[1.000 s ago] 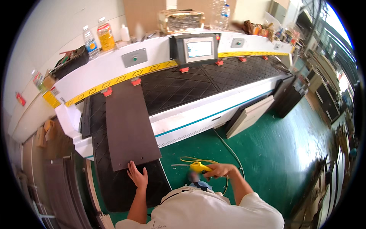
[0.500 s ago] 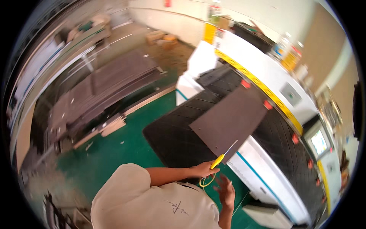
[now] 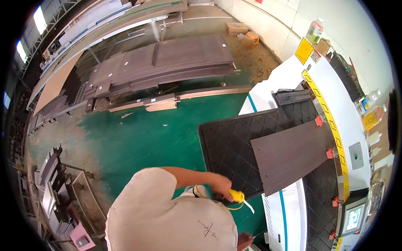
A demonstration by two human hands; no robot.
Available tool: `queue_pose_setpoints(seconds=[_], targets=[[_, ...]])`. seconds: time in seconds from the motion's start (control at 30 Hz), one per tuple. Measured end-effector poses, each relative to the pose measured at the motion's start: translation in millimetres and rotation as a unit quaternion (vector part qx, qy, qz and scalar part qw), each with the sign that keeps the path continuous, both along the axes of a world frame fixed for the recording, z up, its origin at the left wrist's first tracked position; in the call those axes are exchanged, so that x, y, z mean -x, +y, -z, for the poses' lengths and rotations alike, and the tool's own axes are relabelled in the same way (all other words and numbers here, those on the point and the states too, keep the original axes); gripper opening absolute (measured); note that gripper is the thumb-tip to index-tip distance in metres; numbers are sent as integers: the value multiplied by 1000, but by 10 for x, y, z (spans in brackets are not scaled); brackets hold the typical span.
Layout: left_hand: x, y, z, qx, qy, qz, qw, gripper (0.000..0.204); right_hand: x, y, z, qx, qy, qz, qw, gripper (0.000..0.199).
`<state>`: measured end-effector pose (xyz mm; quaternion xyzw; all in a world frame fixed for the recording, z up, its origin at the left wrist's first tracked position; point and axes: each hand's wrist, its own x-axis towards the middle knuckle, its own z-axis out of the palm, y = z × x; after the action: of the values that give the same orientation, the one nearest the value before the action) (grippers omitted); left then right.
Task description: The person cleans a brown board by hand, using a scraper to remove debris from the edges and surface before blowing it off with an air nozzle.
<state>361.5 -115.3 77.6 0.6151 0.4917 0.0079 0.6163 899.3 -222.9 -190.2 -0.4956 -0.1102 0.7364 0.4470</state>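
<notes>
My left hand [image 3: 220, 186] is closed around a yellow air blow gun [image 3: 237, 195], held in front of my body beside the black padded bed's near edge. Its thin, pale nozzle points down and to the right, and a yellow hose [image 3: 235, 208] loops under it. Low in the picture, my right hand [image 3: 245, 241] shows only in part next to my shirt; its fingers are hidden and blurred. A dark brown panel [image 3: 293, 154] with small holes along its near end lies on the black padded machine bed [image 3: 230, 146], its far end against red clamps [image 3: 330, 153].
The white machine [image 3: 322, 79] carries a yellow strip, a screen [image 3: 354, 218] and bottles [image 3: 372, 117] on top. Brown panels [image 3: 184, 54] lie stacked at the far left above the green floor [image 3: 142, 142]. A rack of offcuts [image 3: 58, 196] stands at lower left.
My view has swung to the left. The blow gun's nozzle pointed up toward the panel and now points down to the right. My right hand has dropped lower, mostly out of sight.
</notes>
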Motion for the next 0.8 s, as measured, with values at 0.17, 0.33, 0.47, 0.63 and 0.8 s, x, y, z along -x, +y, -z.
queue_pose_setpoints(seconds=[0.17, 0.33, 0.47, 0.63, 0.8], targets=[[-151, -101, 174, -77, 91, 41, 992, 63, 1124, 773, -1484, 97, -154, 160, 970, 47], [-132, 57, 164, -90, 80, -19, 993, 60, 317, 784, -564, 52, -317, -59, 945, 40], [173, 316, 146, -83, -67, -314, 943, 49, 447, 357, -592, -180, -481, -446, 733, 56], [498, 709, 599, 50, -337, -622, 705, 34, 574, -283, -550, -42, -469, -404, 784, 48], [413, 629, 932, 101, -356, -593, 715, 30, 921, -563, -581, 54, -368, -222, 902, 41]])
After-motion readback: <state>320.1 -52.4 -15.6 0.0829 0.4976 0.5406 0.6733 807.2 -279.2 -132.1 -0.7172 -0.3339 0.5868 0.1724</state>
